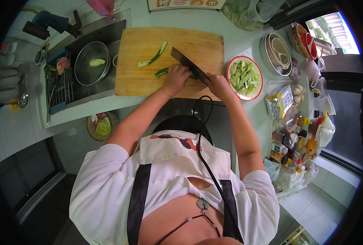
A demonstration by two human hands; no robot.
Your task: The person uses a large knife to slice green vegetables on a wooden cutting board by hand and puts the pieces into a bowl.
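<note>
Nearest the camera, a round pendant (pixel 203 203) is hanging over the person's chest, above a white apron (pixel 157 149). Beyond it in the head view, the cutting board (pixel 132 49) is lying on the countertop (pixel 169 18). The right hand (pixel 217 85), near the board's near right corner, is closing around the handle of a broad knife (pixel 185 61), whose blade is slanting toward the far edge. The left hand (pixel 175 79) is bending its fingers over a dark green vegetable piece (pixel 161 72), holding it down toward the near edge; how the fingertips are sitting against the blade cannot be told. Farther toward the far edge, a long green strip (pixel 153 55) is lying loose. Beside the board's right edge, a red-rimmed plate (pixel 252 94) is carrying pale green pieces (pixel 244 76).

The person seems to be slicing. Doing it well would mean keeping the fingertips tucked back, the knuckles guiding the blade, the piece resting flat and the cuts running even.
</note>
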